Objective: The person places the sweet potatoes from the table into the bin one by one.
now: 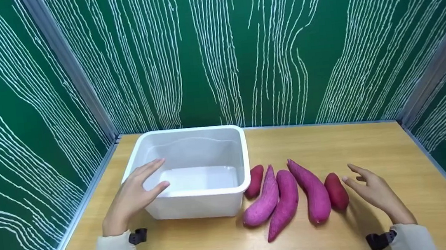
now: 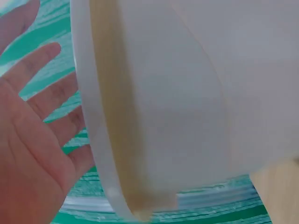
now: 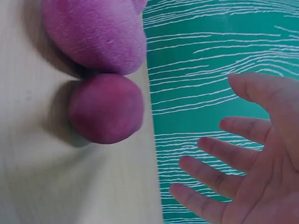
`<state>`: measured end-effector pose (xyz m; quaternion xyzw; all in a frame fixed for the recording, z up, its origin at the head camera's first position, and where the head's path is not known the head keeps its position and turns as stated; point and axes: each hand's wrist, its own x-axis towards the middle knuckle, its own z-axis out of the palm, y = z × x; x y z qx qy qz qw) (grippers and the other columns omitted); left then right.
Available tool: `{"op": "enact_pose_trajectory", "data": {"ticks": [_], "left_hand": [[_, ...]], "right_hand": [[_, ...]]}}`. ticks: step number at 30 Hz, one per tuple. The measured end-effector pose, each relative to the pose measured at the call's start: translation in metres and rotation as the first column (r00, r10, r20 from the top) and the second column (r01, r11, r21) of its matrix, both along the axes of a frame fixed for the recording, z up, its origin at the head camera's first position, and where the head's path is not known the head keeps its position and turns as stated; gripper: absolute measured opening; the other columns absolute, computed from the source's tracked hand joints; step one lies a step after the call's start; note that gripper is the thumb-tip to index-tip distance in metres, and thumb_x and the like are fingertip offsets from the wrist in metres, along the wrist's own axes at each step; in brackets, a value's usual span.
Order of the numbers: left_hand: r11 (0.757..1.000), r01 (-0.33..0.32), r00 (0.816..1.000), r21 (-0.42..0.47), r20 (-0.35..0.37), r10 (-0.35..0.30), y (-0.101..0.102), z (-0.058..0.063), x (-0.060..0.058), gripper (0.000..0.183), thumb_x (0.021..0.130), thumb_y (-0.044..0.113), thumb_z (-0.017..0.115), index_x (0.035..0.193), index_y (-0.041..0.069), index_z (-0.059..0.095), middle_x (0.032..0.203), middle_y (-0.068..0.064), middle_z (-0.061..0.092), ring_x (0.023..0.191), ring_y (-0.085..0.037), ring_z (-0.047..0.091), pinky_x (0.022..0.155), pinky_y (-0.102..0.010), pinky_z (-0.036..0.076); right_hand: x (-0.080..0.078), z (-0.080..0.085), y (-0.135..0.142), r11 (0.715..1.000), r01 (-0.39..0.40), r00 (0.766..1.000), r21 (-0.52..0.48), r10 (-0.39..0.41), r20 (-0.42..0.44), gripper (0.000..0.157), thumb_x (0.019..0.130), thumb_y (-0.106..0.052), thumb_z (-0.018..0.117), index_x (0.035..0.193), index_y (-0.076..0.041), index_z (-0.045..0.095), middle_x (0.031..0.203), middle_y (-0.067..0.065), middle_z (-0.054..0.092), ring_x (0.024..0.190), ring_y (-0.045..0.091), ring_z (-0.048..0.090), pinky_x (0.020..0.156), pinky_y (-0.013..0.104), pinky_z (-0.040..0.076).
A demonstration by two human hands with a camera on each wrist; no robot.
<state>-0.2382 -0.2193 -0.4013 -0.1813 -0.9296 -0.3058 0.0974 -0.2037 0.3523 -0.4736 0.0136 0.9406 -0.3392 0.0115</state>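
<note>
Sweet potatoes [image 1: 287,197] are magenta or dark red, some tapered; left hand [image 1: 134,194] and right hand [image 1: 375,192] hold their fingers apart.

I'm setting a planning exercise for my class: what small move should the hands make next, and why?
Probably ease the right hand left to the rightmost sweet potato: that one lies nearest, the hand is open and holds nothing, and the tub looks empty.
</note>
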Motion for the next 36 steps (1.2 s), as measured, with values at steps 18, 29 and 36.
{"op": "enact_pose_trajectory", "data": {"ticks": [18, 29, 36], "left_hand": [[0.995, -0.039, 0.996, 0.094, 0.082, 0.032, -0.039, -0.014, 0.006, 0.056, 0.077, 0.037, 0.079, 0.127, 0.018, 0.064, 0.139, -0.007, 0.055, 0.136, -0.039, 0.040, 0.107, -0.065, 0.026], [0.993, 0.008, 0.998, 0.116, 0.062, -0.015, -0.040, -0.012, 0.010, 0.029, 0.079, 0.021, 0.078, 0.106, 0.012, 0.075, 0.116, -0.008, 0.070, 0.117, -0.034, 0.059, 0.100, -0.055, 0.043], [0.992, 0.009, 0.998, 0.128, 0.061, -0.017, -0.039, -0.013, 0.009, 0.018, 0.078, 0.016, 0.079, 0.096, 0.017, 0.078, 0.098, 0.000, 0.073, 0.099, -0.021, 0.065, 0.089, -0.042, 0.053]], "right_hand": [[-0.004, -0.030, 0.011, 0.999, -0.001, 0.992, -0.034, 0.005, 0.129, 0.073, 0.100, -0.043, 0.045, 0.146, 0.009, 0.024, 0.145, 0.037, 0.031, 0.124, 0.053, 0.044, 0.098, 0.056, 0.043], [-0.005, -0.040, 0.009, 0.996, 0.004, 0.980, -0.091, 0.014, 0.198, 0.076, 0.101, -0.046, 0.043, 0.147, 0.010, 0.020, 0.147, 0.036, 0.028, 0.126, 0.053, 0.042, 0.101, 0.058, 0.039], [-0.004, -0.048, 0.009, 0.992, 0.022, 0.975, -0.122, 0.005, 0.221, 0.078, 0.100, -0.049, 0.042, 0.147, 0.009, 0.022, 0.147, 0.035, 0.030, 0.136, 0.052, 0.026, 0.108, 0.062, 0.025]]}}
